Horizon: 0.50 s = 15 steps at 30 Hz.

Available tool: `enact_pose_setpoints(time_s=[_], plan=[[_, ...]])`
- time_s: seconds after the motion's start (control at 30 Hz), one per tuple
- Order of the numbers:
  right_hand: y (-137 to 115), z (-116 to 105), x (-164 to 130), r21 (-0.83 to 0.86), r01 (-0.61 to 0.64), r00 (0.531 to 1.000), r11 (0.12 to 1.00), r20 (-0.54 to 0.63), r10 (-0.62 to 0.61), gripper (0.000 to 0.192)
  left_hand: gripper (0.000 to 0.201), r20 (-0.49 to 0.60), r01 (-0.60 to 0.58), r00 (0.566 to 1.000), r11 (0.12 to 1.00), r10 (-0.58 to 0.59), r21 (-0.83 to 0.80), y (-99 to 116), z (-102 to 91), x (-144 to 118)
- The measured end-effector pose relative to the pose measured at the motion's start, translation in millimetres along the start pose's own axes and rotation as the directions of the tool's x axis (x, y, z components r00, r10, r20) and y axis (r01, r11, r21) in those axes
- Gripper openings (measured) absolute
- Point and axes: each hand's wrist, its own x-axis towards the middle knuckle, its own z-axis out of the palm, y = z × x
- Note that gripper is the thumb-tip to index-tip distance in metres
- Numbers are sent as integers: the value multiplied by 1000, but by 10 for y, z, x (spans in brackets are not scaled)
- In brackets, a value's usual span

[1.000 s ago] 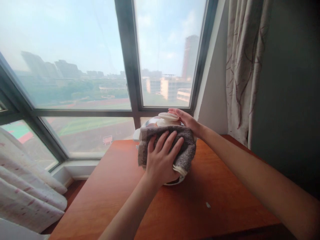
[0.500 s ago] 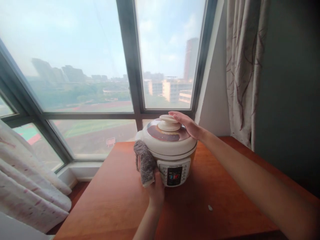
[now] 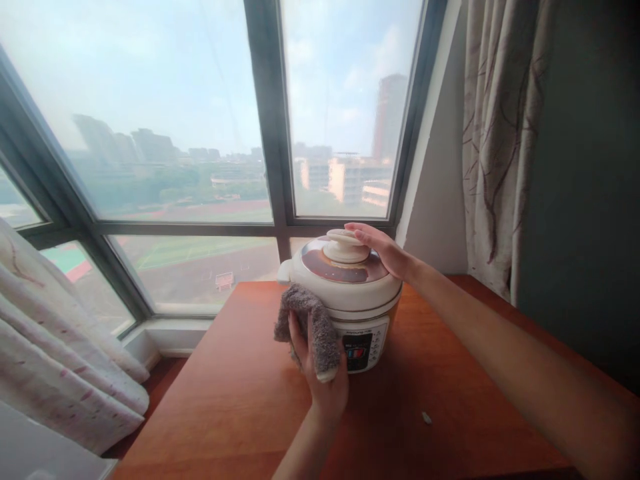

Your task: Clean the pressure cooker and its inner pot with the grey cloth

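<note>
Cooker [image 3: 350,293] stands on our tabletop [image 3: 240,400] near its far edge, close under the window [image 3: 200,133], with its control panel [image 3: 361,347] facing us. Our left hand [image 3: 320,370] grips a grey cloth [image 3: 310,323], fingers curled round the bunched fabric, and presses it against the cooker's left front side, just beside the panel. The cloth drapes over our fingers and touches the pot wall below the lid's rim. Our right hand [image 3: 383,250] lies flat and loose on the right of the lid [image 3: 345,267], palm down, fingertips touching the cream knob [image 3: 346,243] at the lid's centre; it grasps nothing but rests on the lid. The right forearm runs back across the right part of the tabletop toward its near right corner. A small pale scrap [image 3: 427,418] lies on the wood well in front of the cooker, toward the near edge. A patterned curtain [image 3: 495,140] hangs past the far right corner, and another pale curtain [image 3: 60,347] bulges beyond the left edge, below the window frame.
</note>
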Motion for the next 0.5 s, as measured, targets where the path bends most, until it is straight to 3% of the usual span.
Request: enact_pose_setpoints(time_s=[0.07,0.17,0.23,0.3,0.37,0.43,0.5], plan=[[7,4,4,-9,6,1000,1000,-11,-6,52,67,-57,-27,998,1000,27,-4,100,-16,-30],[11,10,2,-15,19,1000,1000,-14,-19,51,73,86,-238,969,966,230,101,120,-31,-86],[12,14,-3,-14,23,1000,1000,-13,-23,50,77,197,-384,916,906,350,176,57,-44,-88],[16,17,-7,-8,24,1000,1000,-13,-24,49,75,301,-533,834,815,462,227,-34,-67,-45],[27,18,-8,7,26,1000,1000,-13,-26,49,68,344,-630,767,740,542,238,-123,-93,24],[41,15,-5,23,28,1000,999,-11,-28,49,63,307,-654,752,721,584,229,-189,-112,79],[51,9,-2,28,29,1000,999,-8,-28,49,62,243,-620,782,754,574,217,-222,-112,92]])
